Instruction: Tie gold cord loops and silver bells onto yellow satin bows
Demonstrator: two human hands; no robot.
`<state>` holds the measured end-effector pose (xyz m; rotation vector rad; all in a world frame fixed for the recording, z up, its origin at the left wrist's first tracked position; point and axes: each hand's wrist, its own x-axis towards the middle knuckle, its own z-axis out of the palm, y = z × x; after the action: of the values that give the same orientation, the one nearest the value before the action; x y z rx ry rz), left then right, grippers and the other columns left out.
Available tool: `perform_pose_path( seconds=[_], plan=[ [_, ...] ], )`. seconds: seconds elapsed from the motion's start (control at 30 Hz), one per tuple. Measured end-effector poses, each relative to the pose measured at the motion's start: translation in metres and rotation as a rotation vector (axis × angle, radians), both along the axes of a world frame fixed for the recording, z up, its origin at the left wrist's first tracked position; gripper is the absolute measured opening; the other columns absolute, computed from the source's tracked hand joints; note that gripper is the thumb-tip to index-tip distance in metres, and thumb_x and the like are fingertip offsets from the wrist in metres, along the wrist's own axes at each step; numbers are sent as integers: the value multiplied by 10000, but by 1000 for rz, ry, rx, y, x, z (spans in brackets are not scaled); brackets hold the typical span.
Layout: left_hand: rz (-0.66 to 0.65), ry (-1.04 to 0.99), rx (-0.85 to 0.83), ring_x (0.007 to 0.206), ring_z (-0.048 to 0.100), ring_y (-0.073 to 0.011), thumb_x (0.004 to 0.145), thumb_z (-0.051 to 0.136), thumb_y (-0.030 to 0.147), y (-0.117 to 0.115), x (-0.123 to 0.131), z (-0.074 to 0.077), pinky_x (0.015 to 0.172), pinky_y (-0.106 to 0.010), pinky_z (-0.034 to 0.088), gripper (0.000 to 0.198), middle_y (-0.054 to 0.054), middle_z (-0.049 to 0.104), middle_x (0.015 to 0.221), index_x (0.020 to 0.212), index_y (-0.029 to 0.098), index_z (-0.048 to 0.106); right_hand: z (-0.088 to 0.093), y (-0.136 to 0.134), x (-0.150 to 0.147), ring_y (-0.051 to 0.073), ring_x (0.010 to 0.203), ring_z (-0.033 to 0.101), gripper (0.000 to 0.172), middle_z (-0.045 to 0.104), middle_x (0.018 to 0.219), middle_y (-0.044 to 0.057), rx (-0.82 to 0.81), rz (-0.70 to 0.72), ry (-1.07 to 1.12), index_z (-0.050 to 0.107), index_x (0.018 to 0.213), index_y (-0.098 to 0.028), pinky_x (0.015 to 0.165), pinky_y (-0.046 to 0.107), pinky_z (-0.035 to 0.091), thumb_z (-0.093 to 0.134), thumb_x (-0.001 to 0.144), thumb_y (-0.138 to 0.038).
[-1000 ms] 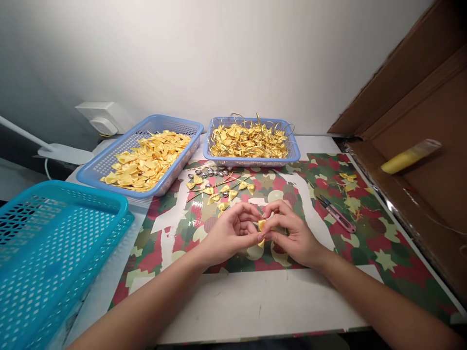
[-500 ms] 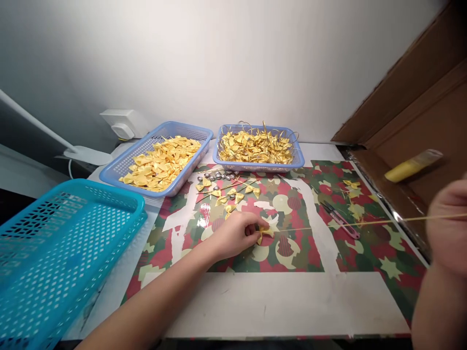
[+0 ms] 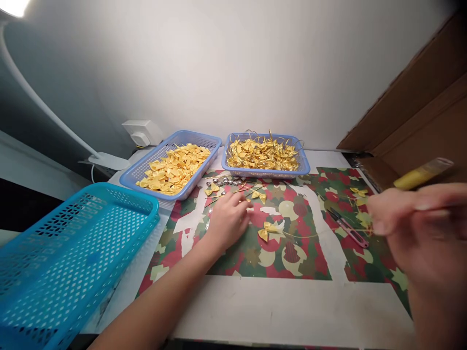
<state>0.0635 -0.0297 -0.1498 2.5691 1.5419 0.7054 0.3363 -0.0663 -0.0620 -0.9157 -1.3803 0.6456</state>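
A small yellow satin bow (image 3: 269, 230) lies on the patterned mat (image 3: 310, 253), with a thin gold cord (image 3: 310, 236) trailing from it to the right. My left hand (image 3: 228, 221) rests on the mat just left of the bow, fingers curled over several loose bows (image 3: 255, 194) and small silver bells (image 3: 224, 181). My right hand (image 3: 419, 228) is raised close to the camera at the right and blurred; its fingers look pinched near the cord's end. Pink snips (image 3: 346, 227) lie between the bow and that hand.
Two lilac baskets stand at the back: one (image 3: 146, 167) of plain yellow bows, one (image 3: 302, 167) of bows with gold cord. A turquoise basket (image 3: 73, 243) sits at the left edge. A cardboard box (image 3: 419, 116) with a yellow tube (image 3: 419, 175) is at the right.
My left hand let go of the bow and shifted up-left toward the loose bows. My right hand, after pulling the cord far right, has swung back inward. The view tilted upward.
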Motion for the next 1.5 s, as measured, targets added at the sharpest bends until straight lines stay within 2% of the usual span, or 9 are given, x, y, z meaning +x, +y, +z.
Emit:
perform_pose_path(
  seconds=[0.2,0.37,0.47,0.6,0.73,1.03,1.17,1.3,1.5],
  plan=[
    [223,149,-65,849,560,-253,866,547,290,16,-10,-4,718,-360,403,167,-96,656,871,865,184,676,-38,-5,-32,126,634,431,117,472,712,-18,-304,173,-144,552,982,-268,546,257,374,489,958,-363],
    [264,35,-126,836,569,-253,853,545,247,16,-11,-3,701,-349,387,133,-92,673,845,810,177,650,-64,0,-47,96,574,493,192,653,829,-3,-614,421,-240,504,1089,-251,523,223,417,433,978,-391],
    [263,-301,-254,734,563,-201,859,556,303,11,-10,5,669,-318,395,162,-54,677,790,807,182,650,-69,-4,-56,60,437,414,217,701,844,11,-713,446,-225,538,930,-211,440,214,377,465,958,-413],
    [172,-902,-711,661,575,-151,823,619,448,-3,3,13,578,-255,403,274,-23,665,748,862,181,663,-69,-8,-67,74,458,460,258,668,686,-3,-695,439,-203,550,814,-189,456,210,355,489,946,-403],
    [52,-1123,-966,768,612,-147,784,690,417,-16,19,12,626,-233,438,237,-22,669,801,854,191,687,-70,-10,-71,92,514,481,277,616,602,-12,-668,441,-199,532,777,-184,509,224,349,484,949,-396],
    [-34,-1107,-955,750,612,-149,794,694,380,-22,22,10,696,-275,519,208,-31,660,807,847,180,673,-75,-10,-69,80,446,387,315,529,518,-49,-731,436,-160,488,769,-192,479,229,301,470,942,-455],
    [-88,-999,-857,766,606,-148,818,676,341,-25,22,6,702,-279,519,186,-51,662,897,905,177,654,-76,-10,-69,93,489,453,309,539,538,-46,-744,446,-124,483,783,-198,474,221,305,478,936,-465],
    [-120,-1119,-894,840,627,-163,848,644,339,-26,22,4,737,-290,530,182,-38,664,923,954,205,585,-80,-11,-70,105,543,506,294,572,578,-30,-713,462,-124,491,798,-195,534,238,369,472,946,-449],
    [-217,-972,-826,875,637,-189,837,660,306,-24,19,8,810,-320,511,125,-62,679,909,827,182,676,-81,-11,-67,120,601,561,275,609,659,-7,-679,494,-170,523,826,-195,556,245,421,477,948,-436]
  ],
)
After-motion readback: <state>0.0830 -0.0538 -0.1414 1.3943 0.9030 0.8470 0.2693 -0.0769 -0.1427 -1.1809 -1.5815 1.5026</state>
